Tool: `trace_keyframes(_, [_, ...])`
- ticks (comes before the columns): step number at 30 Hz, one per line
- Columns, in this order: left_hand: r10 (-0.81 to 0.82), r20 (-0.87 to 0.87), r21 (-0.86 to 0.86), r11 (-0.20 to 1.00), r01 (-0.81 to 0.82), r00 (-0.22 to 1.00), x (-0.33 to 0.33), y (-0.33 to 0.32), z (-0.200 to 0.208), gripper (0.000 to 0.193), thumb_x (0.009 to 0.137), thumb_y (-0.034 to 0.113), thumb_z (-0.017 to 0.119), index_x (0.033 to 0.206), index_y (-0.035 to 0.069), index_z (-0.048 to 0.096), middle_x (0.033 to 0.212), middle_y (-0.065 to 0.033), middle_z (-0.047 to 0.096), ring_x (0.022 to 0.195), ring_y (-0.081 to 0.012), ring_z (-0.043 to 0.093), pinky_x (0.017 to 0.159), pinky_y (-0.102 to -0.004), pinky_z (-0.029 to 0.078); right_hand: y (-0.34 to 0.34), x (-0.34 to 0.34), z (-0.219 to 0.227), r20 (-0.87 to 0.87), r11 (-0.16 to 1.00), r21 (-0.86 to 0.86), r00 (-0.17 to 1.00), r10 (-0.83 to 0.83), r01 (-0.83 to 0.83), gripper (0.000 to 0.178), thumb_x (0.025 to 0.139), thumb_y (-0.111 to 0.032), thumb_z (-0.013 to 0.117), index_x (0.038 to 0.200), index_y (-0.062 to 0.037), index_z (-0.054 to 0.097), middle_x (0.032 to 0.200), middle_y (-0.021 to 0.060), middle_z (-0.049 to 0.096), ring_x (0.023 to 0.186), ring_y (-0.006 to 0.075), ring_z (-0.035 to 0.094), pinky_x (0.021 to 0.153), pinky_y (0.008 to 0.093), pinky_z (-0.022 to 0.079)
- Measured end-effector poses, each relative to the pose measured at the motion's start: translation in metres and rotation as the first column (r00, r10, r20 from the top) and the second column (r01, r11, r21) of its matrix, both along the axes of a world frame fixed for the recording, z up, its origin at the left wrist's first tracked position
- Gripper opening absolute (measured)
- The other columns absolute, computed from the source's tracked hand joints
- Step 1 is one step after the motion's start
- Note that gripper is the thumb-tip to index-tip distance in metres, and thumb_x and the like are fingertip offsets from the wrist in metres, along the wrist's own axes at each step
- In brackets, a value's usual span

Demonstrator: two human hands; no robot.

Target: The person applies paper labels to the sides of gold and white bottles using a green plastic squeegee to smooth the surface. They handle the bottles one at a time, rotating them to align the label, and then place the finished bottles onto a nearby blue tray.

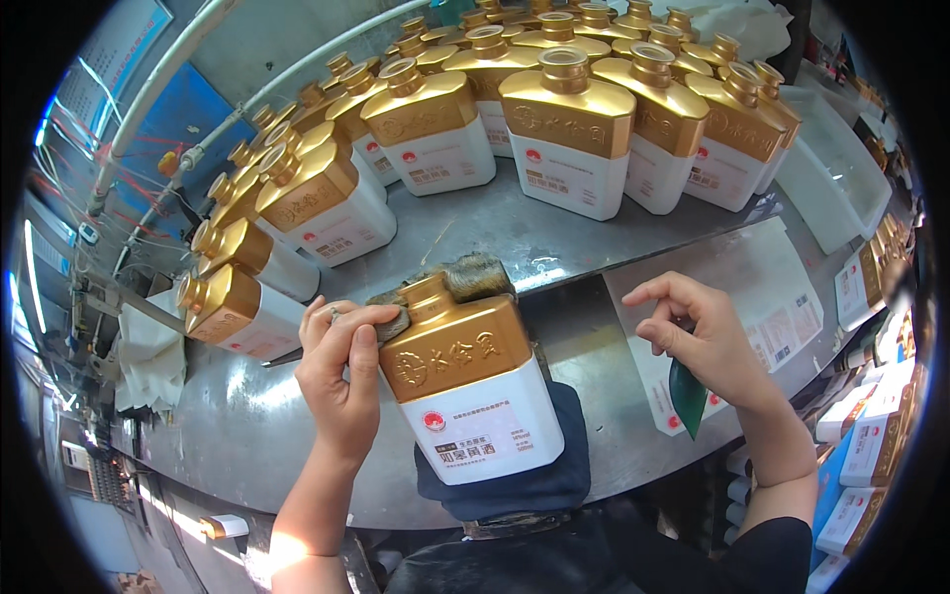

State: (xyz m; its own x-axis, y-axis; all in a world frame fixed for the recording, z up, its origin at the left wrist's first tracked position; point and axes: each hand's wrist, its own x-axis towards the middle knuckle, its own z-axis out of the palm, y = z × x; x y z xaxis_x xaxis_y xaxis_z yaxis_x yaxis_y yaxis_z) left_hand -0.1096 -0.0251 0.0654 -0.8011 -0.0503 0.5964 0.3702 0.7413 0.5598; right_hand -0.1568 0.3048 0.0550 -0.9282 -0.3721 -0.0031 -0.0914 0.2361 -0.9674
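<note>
A flat bottle [465,386] with a gold shoulder and cap and a white lower body lies on a dark blue cloth [515,485] at the near edge of a metal table [247,426]. My left hand [341,366] grips its gold shoulder from the left side. My right hand [703,342] hovers to the right of the bottle with fingers spread and curled, over a white label sheet [762,287]. A green card-like scraper [688,396] sits under that palm. A dark brush [465,277] lies just behind the bottle's cap.
Many matching gold-and-white bottles [569,134] stand in rows across the back and left of the table. A white tray [841,178] is at the far right. Boxed cartons [871,436] stack at the right edge. Pipes and a white rag [148,356] are on the left.
</note>
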Motion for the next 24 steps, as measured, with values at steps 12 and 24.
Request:
trace_keyframes(12, [-0.17, 0.368, -0.242, 0.932, 0.271, 0.914, -0.025, 0.011, 0.052, 0.031, 0.097, 0.033, 0.056, 0.088, 0.004, 0.065, 0.101, -0.0144, 0.056, 0.108, -0.0337, 0.046, 0.101, -0.0447, 0.031, 0.012, 0.019, 0.005, 0.021, 1.0, -0.001, 1.0, -0.012, 0.012, 0.015, 0.09, -0.008, 0.065, 0.103, 0.0005, 0.066, 0.072, -0.0004, 0.058, 0.066, 0.005, 0.055, 0.062, 0.0199, 0.043])
trace_keyframes(24, [-0.046, 0.099, -0.116, 0.992, 0.057, 0.994, 0.029, -0.062, 0.166, 0.037, 0.098, 0.036, 0.06, 0.091, 0.0, 0.065, 0.095, -0.0033, 0.06, 0.085, -0.0115, 0.056, 0.077, -0.0278, 0.046, 0.027, 0.028, -0.009, 0.05, 0.998, -0.05, 0.998, 0.026, -0.024, 0.013, 0.095, -0.011, 0.061, 0.099, 0.0002, 0.066, 0.071, -0.0023, 0.058, 0.065, 0.0036, 0.054, 0.059, 0.0194, 0.041])
